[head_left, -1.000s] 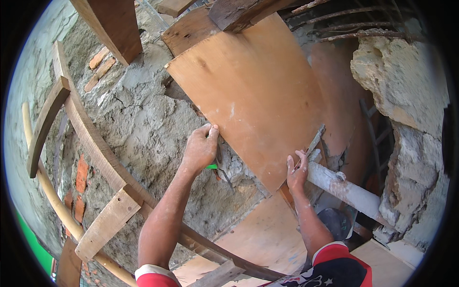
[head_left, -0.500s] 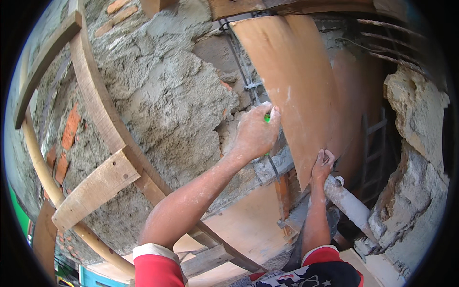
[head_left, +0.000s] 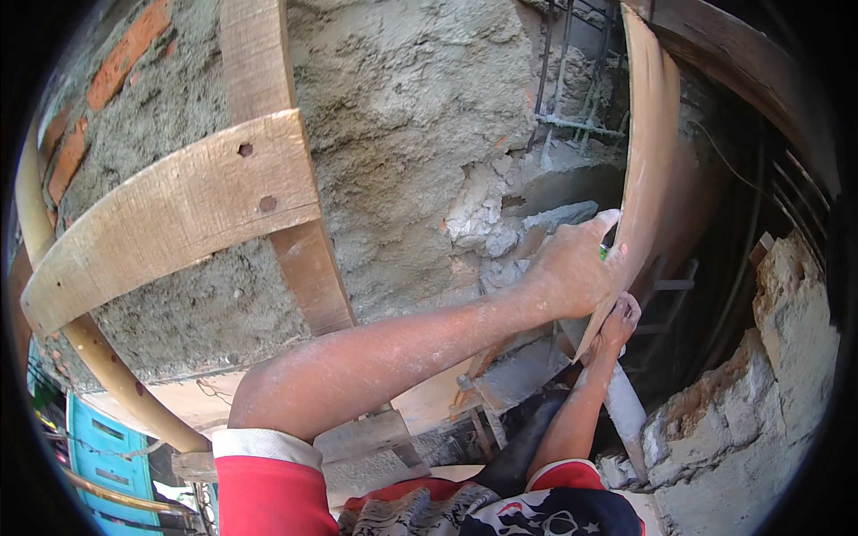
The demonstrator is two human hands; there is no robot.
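Note:
A tan plywood sheet [head_left: 648, 152] stands upright, seen nearly along its edge, before a dark opening in the wall. My left hand [head_left: 579, 268] is closed around a green-handled tool [head_left: 604, 254], mostly hidden by the fingers; its kind cannot be made out. The thumb and fingertips of that hand are at the sheet's left edge. Lower down, my right hand [head_left: 618, 323] has its fingers curled at the sheet's bottom end and grips it. Behind the sheet's left edge, thin steel bars [head_left: 572, 80] are tied together in a wall gap.
Rough cement wall [head_left: 402, 134] fills the left and middle. Wooden boards [head_left: 179, 214] and a bamboo pole [head_left: 125, 384] cross before it. A pale pipe [head_left: 626, 411] slants below my right hand. Broken masonry [head_left: 715, 420] edges the opening, where a ladder [head_left: 666, 295] shows dimly.
My view has swung and come closer to the wooden boards. The sheet now shows edge-on instead of broad face. My left hand sits lower along its edge, closer to my right hand.

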